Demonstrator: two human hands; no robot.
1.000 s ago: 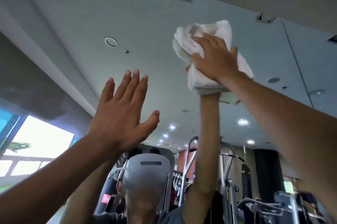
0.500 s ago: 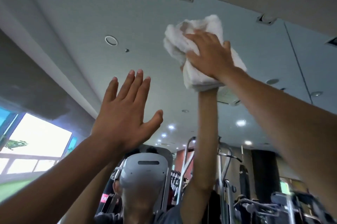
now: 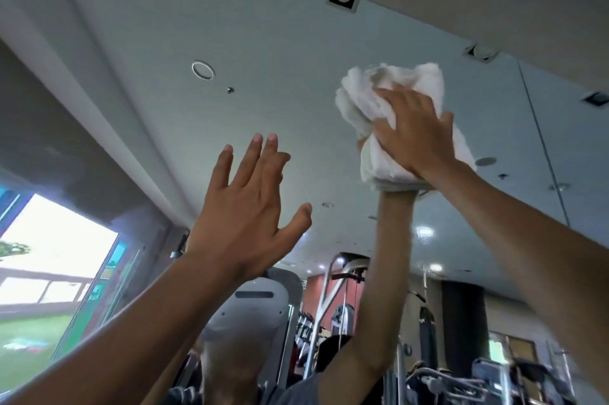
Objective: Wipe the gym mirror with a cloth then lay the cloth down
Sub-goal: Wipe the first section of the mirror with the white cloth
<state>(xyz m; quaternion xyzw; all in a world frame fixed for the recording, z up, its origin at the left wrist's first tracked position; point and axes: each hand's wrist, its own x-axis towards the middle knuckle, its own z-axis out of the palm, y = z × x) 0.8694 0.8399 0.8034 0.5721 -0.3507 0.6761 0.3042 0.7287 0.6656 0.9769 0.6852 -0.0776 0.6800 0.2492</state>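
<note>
Far left, reflected in the mirror [image 3: 280, 42]: bright window [image 3: 49, 272], green outside. Left of centre: left hand [image 3: 250, 207] raised toward the glass, fingers straight and spread, thumb out, holding nothing; cannot tell if touching the glass. Below it, in reflection: grey headset [image 3: 253, 312]. Bottom centre, also reflected: gym machines [image 3: 342, 299], blurry. Right of centre: white cloth [image 3: 359, 108], bunched, high up on the mirror, flat against the glass. Right hand [image 3: 415, 137] on top of the cloth, fingers laid fairly flat over it, pressing it to the mirror, not wrapped round it. Directly under the cloth: reflected forearm [image 3: 392, 240], meeting the cloth's lower edge. Far right: right forearm [image 3: 527, 240] slanting down out of frame.
</note>
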